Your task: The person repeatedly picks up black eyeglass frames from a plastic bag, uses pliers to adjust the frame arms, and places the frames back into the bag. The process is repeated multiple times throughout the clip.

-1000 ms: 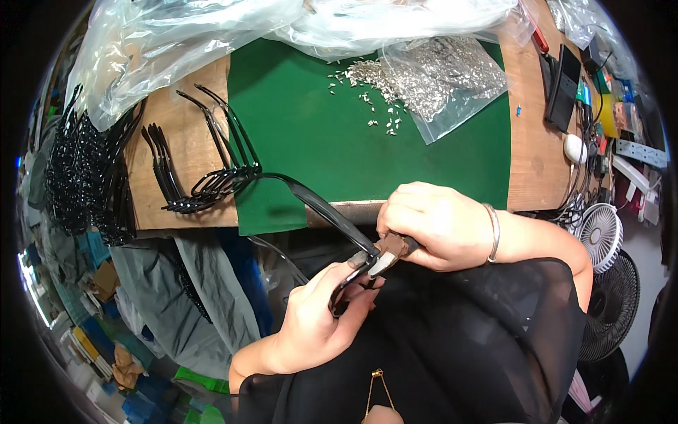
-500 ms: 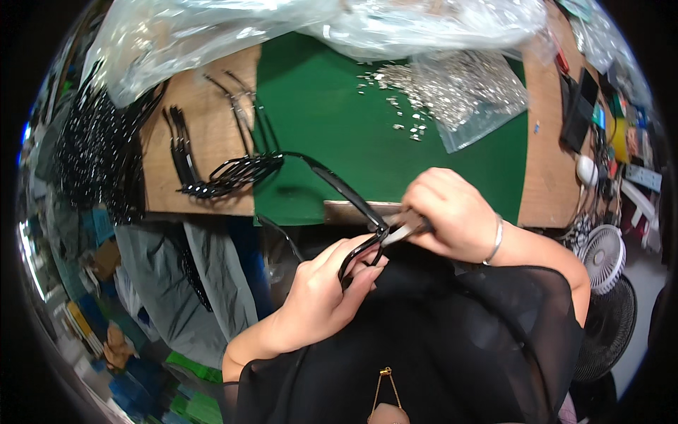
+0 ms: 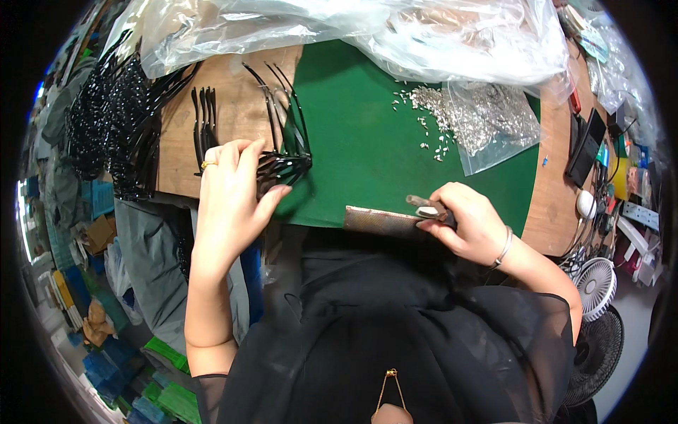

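My left hand (image 3: 233, 191) reaches to the left edge of the green mat (image 3: 367, 162). Its thumb and fingers curl around the near ends of a fanned stack of black spectacle arms (image 3: 286, 152). My right hand (image 3: 470, 226) is at the mat's front edge, shut on small metal pliers (image 3: 426, 208). The pliers' tip rests just above a long brown block (image 3: 381, 221) lying along that edge. The two hands are well apart.
A clear bag of small silver parts (image 3: 487, 120) lies on the mat's far right, with loose ones (image 3: 424, 131) spilled beside it. Big plastic bags (image 3: 339, 32) cover the back. A heap of black pieces (image 3: 106, 127) hangs at left. A dark phone (image 3: 586, 148) and a white fan (image 3: 597, 286) are at right.
My hands have parted. The left carried the black arm from my lap up to the stack on the table; the right stayed with the pliers and moved to the mat's front edge.
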{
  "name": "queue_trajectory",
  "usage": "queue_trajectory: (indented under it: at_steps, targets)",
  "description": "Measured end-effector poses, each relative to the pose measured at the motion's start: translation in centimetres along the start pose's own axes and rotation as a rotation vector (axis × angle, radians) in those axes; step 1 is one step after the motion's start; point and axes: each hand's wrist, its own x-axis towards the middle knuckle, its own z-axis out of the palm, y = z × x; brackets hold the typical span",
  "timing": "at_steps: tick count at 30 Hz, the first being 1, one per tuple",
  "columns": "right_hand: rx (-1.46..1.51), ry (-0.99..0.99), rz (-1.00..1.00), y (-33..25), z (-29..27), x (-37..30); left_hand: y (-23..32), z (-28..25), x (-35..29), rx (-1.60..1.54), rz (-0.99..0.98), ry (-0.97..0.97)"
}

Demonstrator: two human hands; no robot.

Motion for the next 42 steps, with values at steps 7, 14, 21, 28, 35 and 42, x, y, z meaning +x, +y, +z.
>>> queue_trajectory:
  at_steps: [7, 14, 21, 28, 35, 42]
  targets:
    - [0.097, 0.006, 0.058, 0.5, 0.3, -0.8, 0.8, 4.3, -4.9, 0.058, -0.182, 0.041]
    - [0.127, -0.015, 0.050, 0.5, 0.9, 0.0, -2.0, 2.6, -8.1, 0.056, -0.148, 0.117]
    - [0.107, -0.010, 0.081, 0.2, 0.3, -0.1, -10.7, 0.6, -8.5, 0.310, -0.297, 0.234]
    - [0.083, -0.063, 0.185, -0.4, 0.4, 0.7, -14.0, 0.9, -7.0, 0.484, -0.243, 0.258]
    - [0.110, -0.033, 0.258, -0.4, 0.6, 1.1, -16.3, -1.4, -8.8, 0.592, -0.292, 0.351]
    - [0.065, -0.106, 0.210, -0.8, -0.3, 1.1, -21.3, 1.3, -10.4, 0.643, -0.401, 0.140]
